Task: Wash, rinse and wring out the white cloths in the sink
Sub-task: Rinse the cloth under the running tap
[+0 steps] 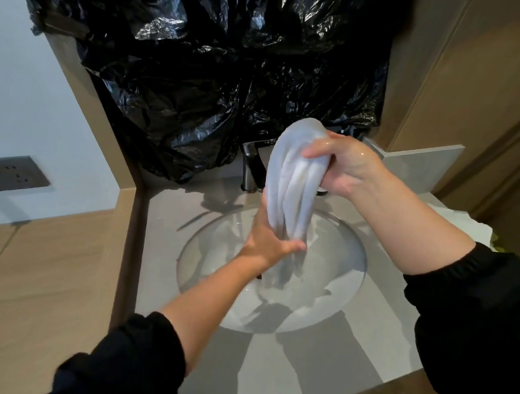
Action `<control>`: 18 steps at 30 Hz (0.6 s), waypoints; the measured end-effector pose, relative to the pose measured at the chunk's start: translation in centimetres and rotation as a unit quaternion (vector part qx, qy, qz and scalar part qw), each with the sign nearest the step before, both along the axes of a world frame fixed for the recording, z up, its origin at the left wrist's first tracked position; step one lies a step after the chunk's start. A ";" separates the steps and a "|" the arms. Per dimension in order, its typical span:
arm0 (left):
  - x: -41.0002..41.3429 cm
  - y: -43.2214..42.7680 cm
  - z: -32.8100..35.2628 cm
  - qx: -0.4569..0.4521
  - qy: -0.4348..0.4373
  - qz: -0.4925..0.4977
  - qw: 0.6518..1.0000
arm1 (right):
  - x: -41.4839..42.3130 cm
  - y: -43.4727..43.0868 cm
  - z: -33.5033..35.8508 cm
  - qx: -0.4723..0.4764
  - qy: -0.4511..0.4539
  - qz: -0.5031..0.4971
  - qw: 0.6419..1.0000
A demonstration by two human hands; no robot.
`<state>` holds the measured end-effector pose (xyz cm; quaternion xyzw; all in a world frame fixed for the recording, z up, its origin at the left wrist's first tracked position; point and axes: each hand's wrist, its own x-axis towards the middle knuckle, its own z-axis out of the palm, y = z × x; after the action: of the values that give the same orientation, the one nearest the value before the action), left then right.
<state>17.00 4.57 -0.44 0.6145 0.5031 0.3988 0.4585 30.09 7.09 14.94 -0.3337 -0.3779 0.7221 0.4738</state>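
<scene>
Hands over the sink (356,245), head view. I see the right hand (346,168) raised above the faucet (251,169), wrist bent, palm turned toward the left. Its thumb (315,153) lies across the front of the white cloth (295,183), and its fingers are wrapped round the back, so it grips the upper end firmly. The top of the cloth bulges in a rounded loop above that grip. From there the cloth hangs down in long, rope-like folds, slanting slightly toward me.

The left hand (267,239) sits lower, just above the basin, forearm reaching up from the lower left. Its fingers close round the gathered lower end of the same cloth, thumb (294,246) pressed across the front. A short tail below this grip is blurred, and I cannot tell whether it touches the basin.

Both forearms are bare and look wet; black sleeves (132,355) are pushed up toward the elbows.

More white cloth (311,297) lies crumpled in the bottom of the sink. The sink is set into a grey surface (161,252). Black plastic sheeting (213,75) covers the wall behind the faucet, and a socket panel (14,174) sits on the left wall.
</scene>
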 end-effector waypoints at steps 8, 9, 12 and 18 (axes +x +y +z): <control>-0.2 -0.9 -3.0 -0.123 0.130 0.070 0.981 | -3.2 0.0 -0.8 -0.037 0.134 0.050 0.989; -1.1 -0.6 -3.3 -0.138 0.147 0.065 0.977 | -2.6 0.2 -1.3 -0.031 0.129 0.027 0.991; -4.8 0.5 -4.6 -0.187 0.088 0.010 0.978 | 0.9 1.8 -4.7 -0.043 0.102 -0.078 0.991; -9.7 2.9 -5.5 -0.274 0.058 -0.048 0.959 | 5.2 4.0 -17.9 -0.143 0.117 -0.103 0.977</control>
<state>7.34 7.50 -5.98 0.5109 0.5889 0.1863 0.5979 35.27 11.11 -2.91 -0.3479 -0.1765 0.7501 0.5340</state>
